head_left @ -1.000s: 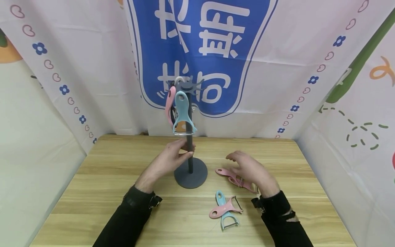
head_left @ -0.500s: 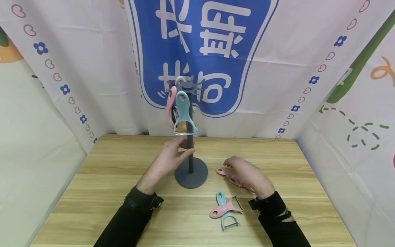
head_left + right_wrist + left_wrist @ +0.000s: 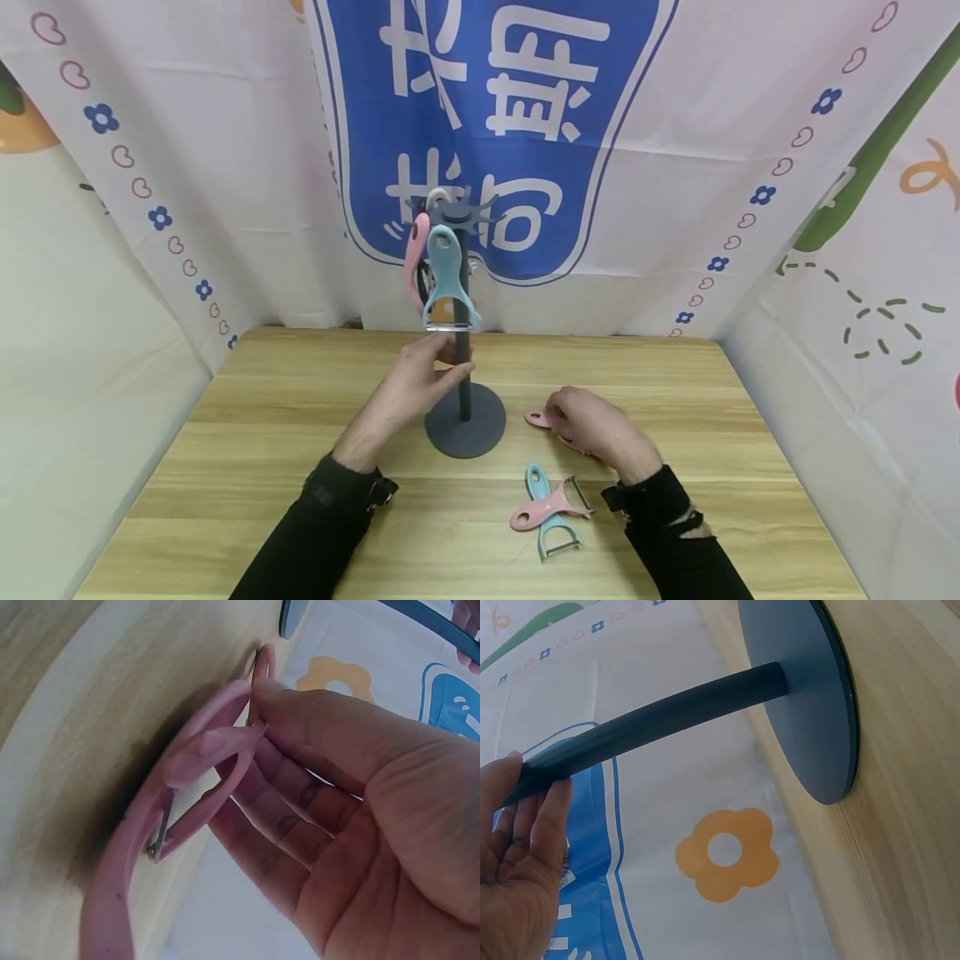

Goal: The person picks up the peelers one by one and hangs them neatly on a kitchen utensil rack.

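Observation:
My left hand point(image 3: 408, 383) holds the post of a dark grey hook stand point(image 3: 480, 429); in the left wrist view its thumb and fingers lie around that post point(image 3: 667, 712). To the right of the stand, my right hand point(image 3: 600, 425) pinches a pink Y-shaped peeler point(image 3: 537, 418) near its handle, low over the table. The right wrist view shows the thumb on that peeler point(image 3: 217, 746), with a second pink peeler point(image 3: 112, 900) overlapping it. In the head view my hand covers most of both.
A blue peeler point(image 3: 446, 262) and a pink peeler point(image 3: 415, 254) hang from the stand's hooks, with white and black items partly behind them. Nearer the front, another pink peeler point(image 3: 534, 512) lies crossed over a blue one point(image 3: 551, 542). A printed cloth point(image 3: 637, 208) rises behind the table.
My right hand has lowered onto the pink peelers, and its fingers have closed on one handle. The left hand has stayed at the post, almost unmoved.

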A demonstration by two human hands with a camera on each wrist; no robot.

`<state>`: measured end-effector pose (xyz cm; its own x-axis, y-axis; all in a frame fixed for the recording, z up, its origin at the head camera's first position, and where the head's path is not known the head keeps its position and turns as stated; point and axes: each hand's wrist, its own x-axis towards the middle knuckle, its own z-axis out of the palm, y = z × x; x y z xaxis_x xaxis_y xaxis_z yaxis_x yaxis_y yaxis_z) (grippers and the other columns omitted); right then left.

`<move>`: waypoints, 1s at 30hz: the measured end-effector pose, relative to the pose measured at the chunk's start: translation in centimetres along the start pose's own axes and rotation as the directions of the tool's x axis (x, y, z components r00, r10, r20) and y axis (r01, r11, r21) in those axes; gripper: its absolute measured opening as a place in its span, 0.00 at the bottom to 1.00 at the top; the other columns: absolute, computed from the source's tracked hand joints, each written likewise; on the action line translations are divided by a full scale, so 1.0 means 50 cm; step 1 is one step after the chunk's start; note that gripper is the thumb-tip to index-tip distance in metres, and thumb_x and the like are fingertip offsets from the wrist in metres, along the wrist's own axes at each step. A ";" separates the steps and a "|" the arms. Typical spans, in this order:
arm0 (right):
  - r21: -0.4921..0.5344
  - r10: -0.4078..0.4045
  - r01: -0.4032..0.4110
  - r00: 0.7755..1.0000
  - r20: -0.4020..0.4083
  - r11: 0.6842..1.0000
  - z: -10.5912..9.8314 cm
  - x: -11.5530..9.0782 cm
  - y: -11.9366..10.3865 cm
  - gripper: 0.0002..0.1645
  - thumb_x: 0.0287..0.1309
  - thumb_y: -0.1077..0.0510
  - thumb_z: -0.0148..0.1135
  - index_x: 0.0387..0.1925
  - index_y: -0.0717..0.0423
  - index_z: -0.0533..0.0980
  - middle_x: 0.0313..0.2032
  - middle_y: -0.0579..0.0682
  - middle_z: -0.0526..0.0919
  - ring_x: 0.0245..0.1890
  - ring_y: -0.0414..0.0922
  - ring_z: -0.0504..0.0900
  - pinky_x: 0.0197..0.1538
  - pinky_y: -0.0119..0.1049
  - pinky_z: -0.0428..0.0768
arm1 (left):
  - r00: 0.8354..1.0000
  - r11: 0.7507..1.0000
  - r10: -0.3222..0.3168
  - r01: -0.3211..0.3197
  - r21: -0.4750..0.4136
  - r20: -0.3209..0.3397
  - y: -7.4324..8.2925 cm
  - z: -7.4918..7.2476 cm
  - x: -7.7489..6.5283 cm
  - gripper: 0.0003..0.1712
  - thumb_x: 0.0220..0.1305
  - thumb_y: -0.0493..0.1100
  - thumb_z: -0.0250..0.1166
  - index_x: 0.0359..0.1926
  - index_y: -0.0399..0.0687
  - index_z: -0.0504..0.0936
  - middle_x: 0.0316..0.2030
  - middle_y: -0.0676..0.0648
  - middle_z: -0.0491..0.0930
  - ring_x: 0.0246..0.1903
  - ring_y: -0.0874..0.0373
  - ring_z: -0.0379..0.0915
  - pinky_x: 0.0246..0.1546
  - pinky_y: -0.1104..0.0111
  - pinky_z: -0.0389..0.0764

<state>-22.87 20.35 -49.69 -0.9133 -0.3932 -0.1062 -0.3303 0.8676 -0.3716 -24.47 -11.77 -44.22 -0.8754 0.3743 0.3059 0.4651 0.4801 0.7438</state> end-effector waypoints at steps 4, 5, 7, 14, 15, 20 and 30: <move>-0.005 0.006 -0.006 1.000 -0.007 1.000 0.000 -0.001 0.000 0.08 0.83 0.61 0.72 0.56 0.57 0.91 0.48 0.51 0.92 0.43 0.42 0.84 0.54 0.45 0.94 | 1.000 1.000 0.005 -0.005 -0.005 -0.006 0.000 0.004 -0.001 0.15 0.84 0.38 0.75 0.65 0.42 0.86 0.55 0.40 0.92 0.60 0.42 0.94 0.60 0.56 1.00; -0.001 0.006 -0.006 1.000 -0.011 1.000 -0.001 -0.001 0.000 0.09 0.83 0.61 0.72 0.57 0.57 0.91 0.49 0.51 0.92 0.43 0.42 0.85 0.54 0.45 0.95 | 1.000 1.000 0.005 -0.005 -0.002 -0.007 0.000 0.005 -0.001 0.15 0.84 0.38 0.75 0.65 0.41 0.86 0.55 0.40 0.91 0.60 0.42 0.94 0.60 0.56 1.00; 0.009 0.003 -0.003 1.000 -0.023 1.000 -0.003 -0.002 0.000 0.09 0.83 0.61 0.72 0.58 0.57 0.90 0.49 0.51 0.91 0.43 0.41 0.85 0.54 0.44 0.95 | 1.000 1.000 0.006 -0.006 0.008 -0.012 0.001 0.008 -0.001 0.15 0.84 0.38 0.75 0.65 0.41 0.86 0.56 0.40 0.91 0.60 0.43 0.94 0.60 0.57 1.00; 0.024 -0.074 0.079 0.985 -0.153 0.997 -0.016 -0.001 0.007 0.16 0.79 0.65 0.75 0.63 0.59 0.88 0.52 0.52 0.91 0.51 0.47 0.91 0.61 0.49 0.97 | 1.000 1.000 0.002 -0.001 0.027 -0.022 0.005 0.013 0.001 0.14 0.84 0.38 0.74 0.64 0.40 0.86 0.55 0.40 0.91 0.59 0.43 0.94 0.59 0.57 1.00; 0.033 -0.080 0.087 0.982 -0.170 0.996 -0.018 -0.001 0.007 0.17 0.78 0.66 0.75 0.64 0.59 0.87 0.53 0.53 0.92 0.53 0.48 0.92 0.63 0.50 0.97 | 1.000 1.000 0.002 -0.001 0.027 -0.023 0.005 0.013 0.001 0.14 0.84 0.38 0.74 0.64 0.40 0.86 0.55 0.40 0.91 0.59 0.42 0.94 0.59 0.57 1.00; 0.099 -0.095 0.120 0.968 -0.232 0.988 -0.028 0.001 0.004 0.20 0.81 0.65 0.73 0.68 0.60 0.85 0.57 0.54 0.91 0.56 0.49 0.91 0.63 0.51 0.97 | 1.000 1.000 0.001 0.000 0.029 -0.024 0.003 0.013 0.001 0.15 0.84 0.39 0.75 0.65 0.41 0.86 0.55 0.40 0.91 0.59 0.43 0.94 0.59 0.56 1.00; 0.247 -0.116 0.210 0.931 -0.347 0.946 -0.049 0.000 -0.004 0.21 0.84 0.64 0.70 0.72 0.61 0.83 0.61 0.58 0.89 0.61 0.54 0.92 0.71 0.55 0.95 | 1.000 1.000 -0.021 0.022 0.017 -0.022 0.007 0.013 0.000 0.15 0.84 0.40 0.75 0.65 0.42 0.86 0.56 0.40 0.91 0.61 0.42 0.94 0.59 0.54 1.00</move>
<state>-23.41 20.92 -47.36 -0.8942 -0.3613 0.2645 -0.4458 0.6626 -0.6018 -24.23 -11.08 -44.35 -0.8877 0.3468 0.3028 0.4483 0.5013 0.7401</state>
